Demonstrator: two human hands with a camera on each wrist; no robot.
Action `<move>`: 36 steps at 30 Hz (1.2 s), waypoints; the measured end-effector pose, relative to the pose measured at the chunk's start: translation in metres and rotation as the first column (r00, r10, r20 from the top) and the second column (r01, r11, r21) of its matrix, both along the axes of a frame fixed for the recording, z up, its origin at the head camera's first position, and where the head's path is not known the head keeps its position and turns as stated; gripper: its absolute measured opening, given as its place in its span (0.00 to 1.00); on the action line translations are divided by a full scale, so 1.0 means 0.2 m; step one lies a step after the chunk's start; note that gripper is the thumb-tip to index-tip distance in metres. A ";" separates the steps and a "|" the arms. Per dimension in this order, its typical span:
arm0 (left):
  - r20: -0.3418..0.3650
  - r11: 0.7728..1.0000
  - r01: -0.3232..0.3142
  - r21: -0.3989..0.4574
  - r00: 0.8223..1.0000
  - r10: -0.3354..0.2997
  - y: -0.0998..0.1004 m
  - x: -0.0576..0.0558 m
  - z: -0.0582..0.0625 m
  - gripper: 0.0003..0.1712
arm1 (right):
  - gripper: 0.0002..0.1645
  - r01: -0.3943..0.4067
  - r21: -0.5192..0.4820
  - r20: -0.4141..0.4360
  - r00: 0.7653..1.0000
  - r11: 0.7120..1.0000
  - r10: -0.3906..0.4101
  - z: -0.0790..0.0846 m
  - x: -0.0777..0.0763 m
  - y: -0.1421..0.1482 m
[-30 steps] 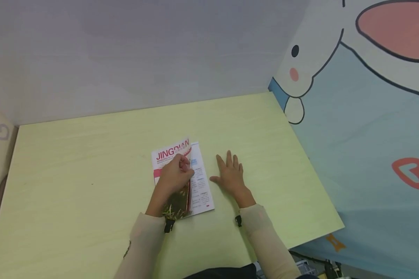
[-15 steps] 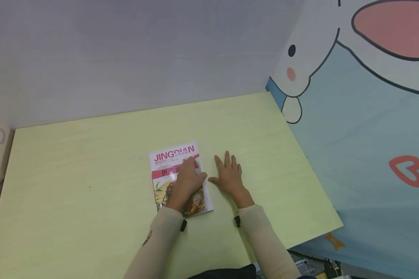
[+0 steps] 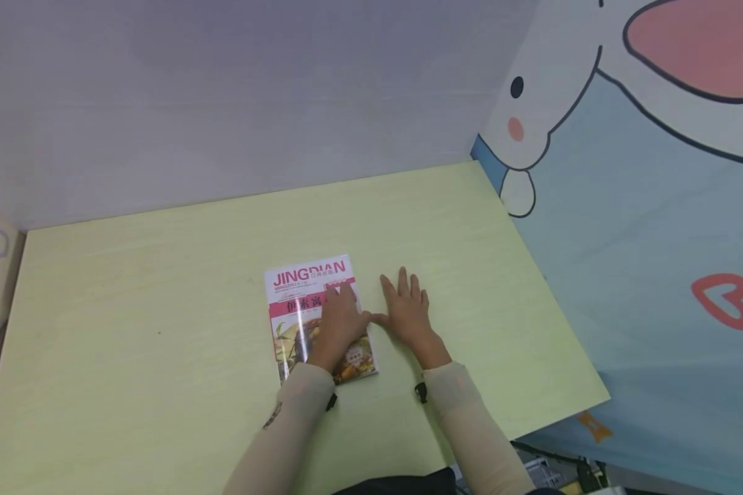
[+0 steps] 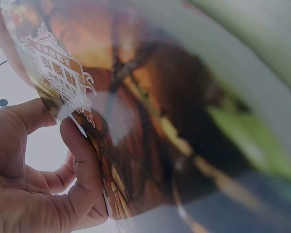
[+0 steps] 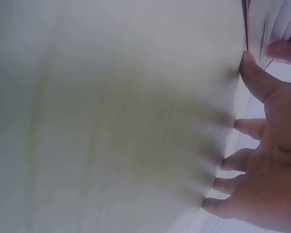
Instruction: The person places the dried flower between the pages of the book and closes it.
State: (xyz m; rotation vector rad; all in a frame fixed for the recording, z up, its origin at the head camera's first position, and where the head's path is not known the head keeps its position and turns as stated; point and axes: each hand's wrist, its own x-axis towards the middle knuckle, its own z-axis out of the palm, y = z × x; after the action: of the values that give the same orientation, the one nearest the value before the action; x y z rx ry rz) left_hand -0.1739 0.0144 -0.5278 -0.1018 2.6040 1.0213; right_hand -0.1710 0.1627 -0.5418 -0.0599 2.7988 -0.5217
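Note:
A closed paperback book [image 3: 287,278] with a white, pink and picture-printed cover lies on the pale yellow table. Its cover reads "JINGDIAN" in red. My left hand [image 3: 340,323] rests on the right half of the cover, with its thumb at the right edge. In the left wrist view the glossy cover [image 4: 136,111] fills most of the picture, beside bent fingers [image 4: 85,160]. To the right of the book my right hand [image 3: 405,316] lies with spread fingers on the table. Its thumb points at the book's edge, near the left thumb. Loose page edges [image 5: 269,24] show in the right wrist view.
The wide table top [image 3: 161,275] runs to a plain grey wall [image 3: 254,103] at the back. A blue cartoon-printed wall [image 3: 625,240] stands along its right side. Dark cables and boxes [image 3: 551,474] sit below the table's front right edge.
My left hand has swung the lifted cover over to the right and down, so the printed pages are now covered. It has flattened onto the cover. The right hand has stayed put.

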 end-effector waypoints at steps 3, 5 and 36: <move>-0.010 1.000 0.003 -0.024 1.000 -0.003 0.01 0.00 -0.01 0.28 | 0.53 -0.002 0.003 -0.002 1.000 1.000 0.002 0.00 0.00 0.00; -0.011 0.999 -0.004 -0.032 1.000 0.004 0.02 0.01 -0.01 0.33 | 0.53 -0.002 0.006 -0.001 1.000 1.000 0.002 0.00 0.00 0.00; -0.314 0.968 0.238 0.075 0.927 -0.203 -0.30 -0.11 0.07 0.16 | 0.43 -0.090 0.168 0.019 0.996 0.982 0.088 0.10 -0.15 0.05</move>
State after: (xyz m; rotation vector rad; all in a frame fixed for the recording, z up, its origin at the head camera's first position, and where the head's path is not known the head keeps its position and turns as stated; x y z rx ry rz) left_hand -0.1967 -0.0464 -0.5142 0.4005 2.7362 1.1751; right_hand -0.2011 0.1723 -0.5208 -0.1444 2.8022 -0.2612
